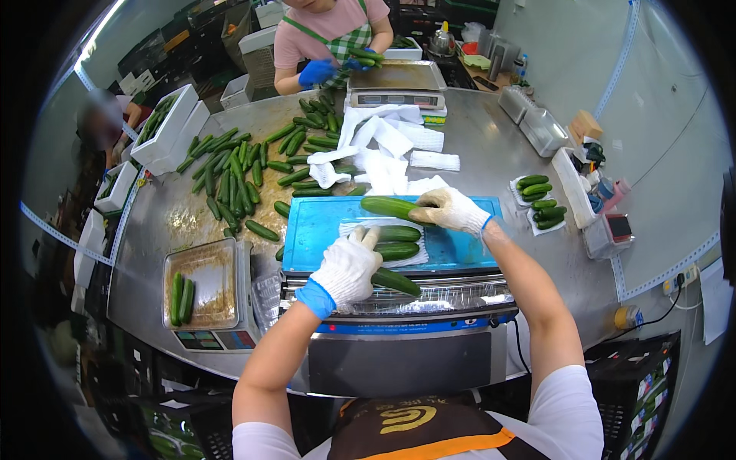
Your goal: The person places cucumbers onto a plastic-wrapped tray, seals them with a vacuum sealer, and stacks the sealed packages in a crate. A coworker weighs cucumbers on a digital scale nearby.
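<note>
My right hand (451, 210), in a white knit glove, grips one end of a cucumber (388, 206) above the back of a blue board (460, 236). Gloved likewise, my left hand (348, 264) has a second cucumber (398, 282) in its grasp, jutting out to the right over the film roll (454, 293). The fingertips of that hand reach the left ends of two cucumbers (397, 251) lying side by side on a white absorbent pad (424, 247). Their left ends are hidden by the glove. The board sits on top of a film wrapper (397, 328).
Loose cucumbers (230, 184) cover the table's left side. White pads (385, 155) lie behind the board. A scale (201, 310) holds two cucumbers; another scale (397, 86) stands opposite, beside a person with blue gloves (316, 73). Cucumbers on pads (546, 215) lie right.
</note>
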### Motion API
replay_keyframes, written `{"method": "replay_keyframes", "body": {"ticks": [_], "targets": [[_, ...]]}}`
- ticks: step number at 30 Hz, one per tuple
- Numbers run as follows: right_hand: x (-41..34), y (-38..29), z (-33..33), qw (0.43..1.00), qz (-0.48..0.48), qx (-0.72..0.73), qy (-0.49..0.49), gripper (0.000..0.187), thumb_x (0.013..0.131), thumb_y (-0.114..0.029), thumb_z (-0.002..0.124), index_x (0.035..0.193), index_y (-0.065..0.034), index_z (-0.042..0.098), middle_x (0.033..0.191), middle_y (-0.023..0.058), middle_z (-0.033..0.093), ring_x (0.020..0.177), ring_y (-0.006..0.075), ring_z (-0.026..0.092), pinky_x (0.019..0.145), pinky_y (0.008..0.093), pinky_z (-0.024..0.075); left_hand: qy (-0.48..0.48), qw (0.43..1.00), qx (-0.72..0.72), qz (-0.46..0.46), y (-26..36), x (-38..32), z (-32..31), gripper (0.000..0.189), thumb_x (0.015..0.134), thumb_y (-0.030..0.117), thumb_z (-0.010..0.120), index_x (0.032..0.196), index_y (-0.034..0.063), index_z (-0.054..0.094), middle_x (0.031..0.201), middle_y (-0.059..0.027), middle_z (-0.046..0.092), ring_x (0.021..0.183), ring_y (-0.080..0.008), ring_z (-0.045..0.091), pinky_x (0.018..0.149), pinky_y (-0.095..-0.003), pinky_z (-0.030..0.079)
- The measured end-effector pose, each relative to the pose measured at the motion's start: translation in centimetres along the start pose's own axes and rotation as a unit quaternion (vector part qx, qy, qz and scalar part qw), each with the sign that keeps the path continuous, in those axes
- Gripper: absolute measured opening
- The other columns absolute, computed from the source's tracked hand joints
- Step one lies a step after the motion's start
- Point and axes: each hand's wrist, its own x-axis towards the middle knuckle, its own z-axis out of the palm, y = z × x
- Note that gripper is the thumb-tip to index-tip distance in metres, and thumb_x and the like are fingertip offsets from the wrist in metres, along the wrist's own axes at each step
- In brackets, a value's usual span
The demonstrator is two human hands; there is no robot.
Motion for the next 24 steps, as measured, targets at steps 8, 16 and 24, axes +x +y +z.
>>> {"method": "replay_keyframes", "body": {"ticks": [8,16,24], "targets": [[-0.9,2.2,-0.7,0.891,0.03,0.45,0.048,0.036,0.094,-0.027,0.07,0.108,0.0064,0.07,0.093,0.0087,0.069,0.079,0.0148,0.062,0.067,0.0293,0.05,-0.02,0.959,-0.255,-0.121,-4.8,-0.8,-5.3,0.036,0.073,0.025,0.072,0.102,0.0052,0.07,0.086,-0.0195,0.069,0.081,-0.0319,0.07,0.075,-0.041,0.055],[-2.8,0.1,-2.9,0.777,-0.033,0.624,0.077,0.051,0.097,-0.039,0.068,0.12,0.0072,0.062,0.101,0.0109,0.066,0.084,0.0158,0.062,0.07,0.0281,0.0515,0.078,0.912,-0.319,-0.246,-7.5,4.7,0.6,0.053,0.071,0.032,0.08,0.111,0.001,0.066,0.091,-0.0149,0.069,0.084,-0.026,0.068,0.077,-0.036,0.052],[-6.1,-0.8,-4.3,0.889,0.014,0.458,0.011,0.054,0.095,-0.039,0.071,0.122,0.0063,0.06,0.107,0.0118,0.065,0.09,0.0192,0.063,0.079,0.0323,0.0544,-0.021,0.99,-0.115,-0.073,-7.6,8.5,0.9,0.04,0.071,0.025,0.076,0.107,0.0074,0.068,0.1,-0.0215,0.071,0.097,-0.0388,0.069,0.083,-0.0467,0.055]]}}
